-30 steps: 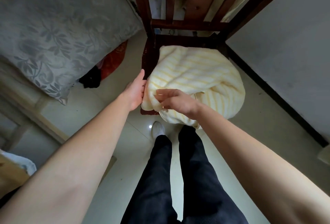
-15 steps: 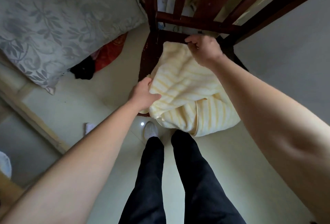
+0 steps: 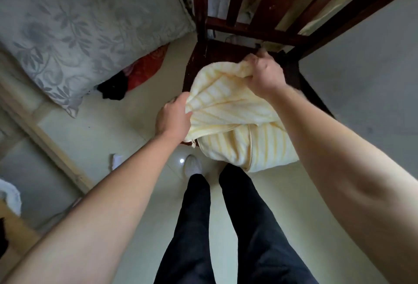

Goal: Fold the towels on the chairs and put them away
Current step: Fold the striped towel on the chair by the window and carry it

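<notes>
Head view: left hand (image 3: 174, 118) and right hand (image 3: 263, 73) each pinch the towel (image 3: 228, 107) by a bunched edge. Best to find true corners and pull taut before folding

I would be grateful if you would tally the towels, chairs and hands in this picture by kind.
Towels: 1, the yellow-striped towel, apparently one piece
Chairs: 1, the dark wooden chair
Hands: 2, the left hand and right hand, both gripping the towel
Total: 4
</notes>
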Available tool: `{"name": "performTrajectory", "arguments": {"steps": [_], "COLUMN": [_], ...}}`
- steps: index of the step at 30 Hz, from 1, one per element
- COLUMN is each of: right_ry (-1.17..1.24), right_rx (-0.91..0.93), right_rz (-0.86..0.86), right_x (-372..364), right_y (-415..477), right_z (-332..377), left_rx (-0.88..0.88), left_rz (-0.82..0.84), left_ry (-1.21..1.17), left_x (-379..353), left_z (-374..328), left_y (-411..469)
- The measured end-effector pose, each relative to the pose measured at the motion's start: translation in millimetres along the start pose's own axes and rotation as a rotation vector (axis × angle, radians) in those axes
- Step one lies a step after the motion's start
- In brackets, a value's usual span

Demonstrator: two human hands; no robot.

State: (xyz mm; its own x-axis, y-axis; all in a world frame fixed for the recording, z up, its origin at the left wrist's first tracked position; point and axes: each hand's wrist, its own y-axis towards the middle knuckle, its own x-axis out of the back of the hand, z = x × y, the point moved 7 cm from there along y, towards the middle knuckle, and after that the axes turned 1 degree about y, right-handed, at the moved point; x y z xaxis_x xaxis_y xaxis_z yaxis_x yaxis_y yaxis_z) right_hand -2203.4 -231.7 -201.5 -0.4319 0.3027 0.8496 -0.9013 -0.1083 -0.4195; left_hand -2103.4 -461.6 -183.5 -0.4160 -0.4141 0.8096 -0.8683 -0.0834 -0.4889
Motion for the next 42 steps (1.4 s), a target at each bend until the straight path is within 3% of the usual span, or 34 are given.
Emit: {"name": "performTrajectory", "arguments": {"steps": [2, 6, 10, 12, 16, 18, 21, 25, 27, 28, 30, 32, 34, 37, 38, 42], "right_ry": [-0.049, -0.182, -0.164, -0.186, -0.236, -0.245, -0.308, -0.382, -0.41, -0.419, -0.415, -0.385, -0.281, -0.116, -0.104, -0.142], "right_rx": [-0.035, -0.021, -0.002, 0.023, 0.062, 0.104, 0.262, 0.4, 0.372, 0.325, 0.157, 0.039, 0.001, 0.128, 0.145, -0.032], "right_rz": [-0.147, -0.269, -0.478, -0.494, -0.32, -0.359, -0.582, -0.938, -0.968, -0.878, -0.598, -0.437, -0.472, -0.826, -0.867, -0.497], "right_x": [45.0, 114.2, 190.2, 222.0, 271.3, 297.8, 342.2, 401.7, 408.9, 406.1, 387.3, 367.6, 361.5, 381.4, 384.8, 368.6], "right_y": [-36.3, -98.6, -163.6, -193.7, -238.2, -263.1, -301.5, -351.9, -359.7, -354.9, -341.6, -335.4, -339.6, -362.3, -365.7, -342.2], "right_z": [-21.5, -34.4, -24.8, -16.4, -0.9, 11.0, 35.7, 65.7, 69.5, 67.4, 56.4, 43.5, 40.1, 49.7, 51.8, 43.7], "left_rx": [-0.044, -0.259, -0.396, -0.457, -0.611, -0.667, -0.724, -0.781, -0.794, -0.821, -0.858, -0.788, -0.782, -0.815, -0.808, -0.787], "left_rz": [-0.073, -0.175, -0.307, -0.337, -0.404, -0.478, -0.64, -0.979, -1.086, -1.031, -0.734, -0.512, -0.552, -0.782, -0.835, -0.625], "left_ry": [0.014, 0.159, 0.228, 0.242, 0.247, 0.23, 0.151, -0.005, 0.033, 0.132, 0.366, 0.425, 0.302, 0.103, 0.066, 0.204], "left_x": [25.7, 74.1, 135.8, 164.0, 217.5, 248.1, 304.2, 390.7, 405.4, 400.7, 368.1, 339.1, 340.6, 372.3, 380.6, 363.6], "left_z": [-15.7, -61.8, -112.2, -128.9, -156.7, -173.8, -200.0, -221.0, -218.9, -220.5, -220.7, -207.1, -200.5, -198.1, -196.9, -201.9], "left_y": [-8.4, -22.9, -52.9, -73.5, -110.9, -131.2, -157.2, -196.4, -207.9, -208.7, -203.2, -190.1, -190.7, -202.4, -205.4, -199.3]}}
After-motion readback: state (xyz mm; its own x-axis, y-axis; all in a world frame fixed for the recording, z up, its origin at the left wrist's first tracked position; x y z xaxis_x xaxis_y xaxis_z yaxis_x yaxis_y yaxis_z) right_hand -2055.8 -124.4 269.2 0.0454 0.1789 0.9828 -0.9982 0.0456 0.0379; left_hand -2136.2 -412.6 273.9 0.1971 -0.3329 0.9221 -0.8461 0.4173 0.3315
